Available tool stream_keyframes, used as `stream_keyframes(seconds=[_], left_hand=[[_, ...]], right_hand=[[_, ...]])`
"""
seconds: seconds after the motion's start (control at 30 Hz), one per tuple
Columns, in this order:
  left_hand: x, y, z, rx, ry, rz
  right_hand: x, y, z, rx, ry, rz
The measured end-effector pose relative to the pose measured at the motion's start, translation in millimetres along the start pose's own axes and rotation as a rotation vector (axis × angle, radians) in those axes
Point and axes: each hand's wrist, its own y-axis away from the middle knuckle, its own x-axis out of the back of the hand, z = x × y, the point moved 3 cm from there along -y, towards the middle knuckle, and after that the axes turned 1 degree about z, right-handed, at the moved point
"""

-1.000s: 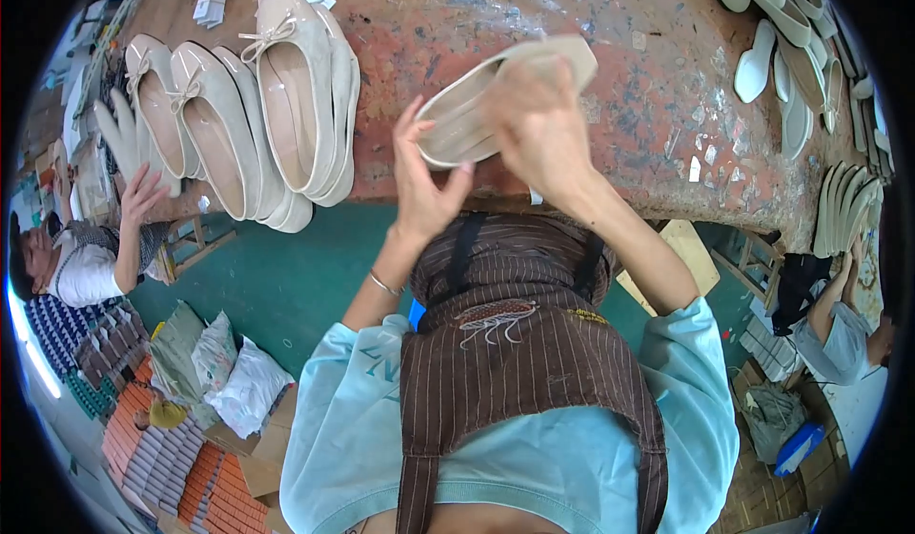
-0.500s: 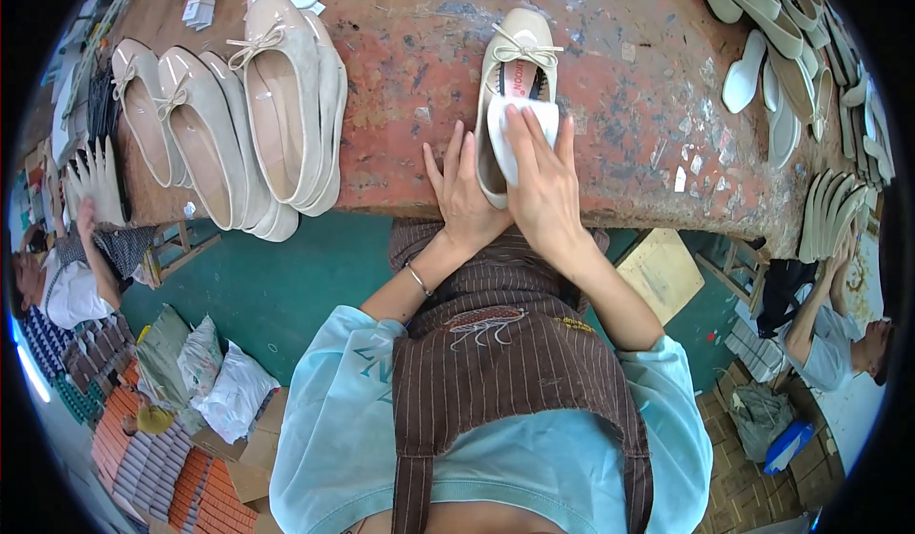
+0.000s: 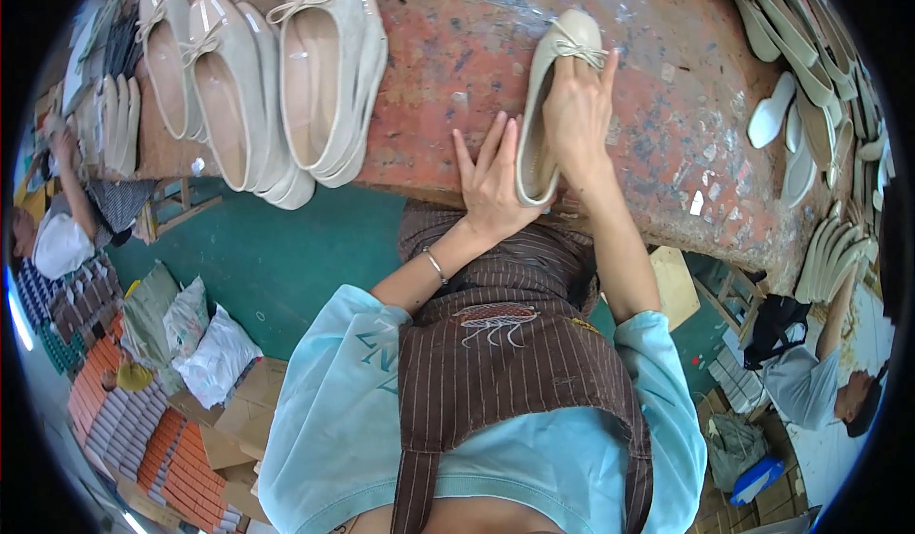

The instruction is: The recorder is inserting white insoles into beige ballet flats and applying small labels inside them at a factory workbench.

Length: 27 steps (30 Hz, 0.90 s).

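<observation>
A cream ballet flat [image 3: 579, 29] with a thin bow lies toe-away at the table's front edge. My left hand [image 3: 498, 186] steadies its heel end, the thumb at the heel and the fingers spread along its left side. My right hand [image 3: 579, 119] reaches into the shoe's opening; its straight fingers go in under the bow and their tips are hidden. The little finger stands apart, outside along the right edge. A beige inner sole [image 3: 538, 157] shows in part beside the right hand.
More cream flats [image 3: 310, 95] stand in a nested row on the left of the worn table [image 3: 429, 76]. Loose pale insoles [image 3: 770, 114] and stacked shoes [image 3: 791, 33] lie at the right. Co-workers sit at both sides. White sacks [image 3: 217, 353] are on the floor.
The white insole under my right fingers no longer shows as a separate piece. My right hand has moved forward into the toe. The view has shifted, so the table's things sit differently.
</observation>
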Motion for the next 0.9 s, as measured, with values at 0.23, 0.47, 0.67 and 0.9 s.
stream_keyframes(seconds=[0.23,0.47,0.67,0.9], left_hand=[[-4,10,0,0.061,0.048,0.012],[-2,4,2,0.079,0.070,-0.003],[-3,1,4,0.091,0.046,0.012],[48,-21,-11,0.346,0.375,0.045]], right_hand=[[-11,60,-26,0.125,0.183,0.128],[-16,32,-24,0.029,0.307,0.351],[-14,-10,-7,-0.001,0.297,0.105],[57,43,5,0.331,-0.507,0.090]])
